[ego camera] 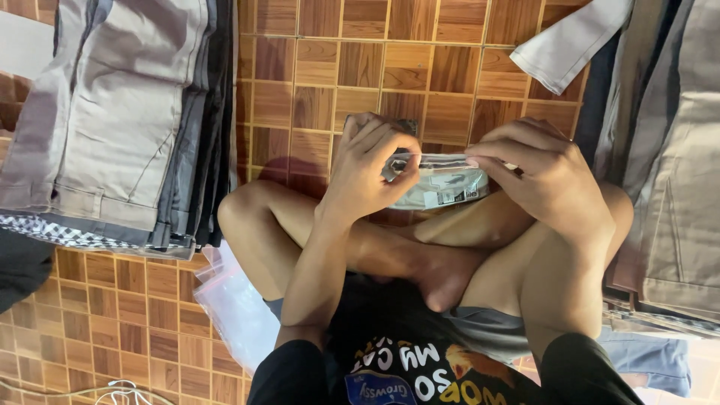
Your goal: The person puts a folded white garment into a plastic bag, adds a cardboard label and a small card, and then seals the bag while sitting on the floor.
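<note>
Seated cross-legged, both forearms reach forward over the knees; left hand (371, 169) and right hand (544, 176) are raised level, fingertips pinched, thumbs facing each other.

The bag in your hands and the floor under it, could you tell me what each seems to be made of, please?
The bag looks like thin clear plastic: glossy, with folded cloth showing through. The floor looks like wood parquet or wood-look tile: brown grained squares, faint sheen.

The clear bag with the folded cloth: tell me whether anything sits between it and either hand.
Nothing visible does. The left hand and right hand both pinch the top edge of the bag, one at each end, above the crossed legs.
</note>
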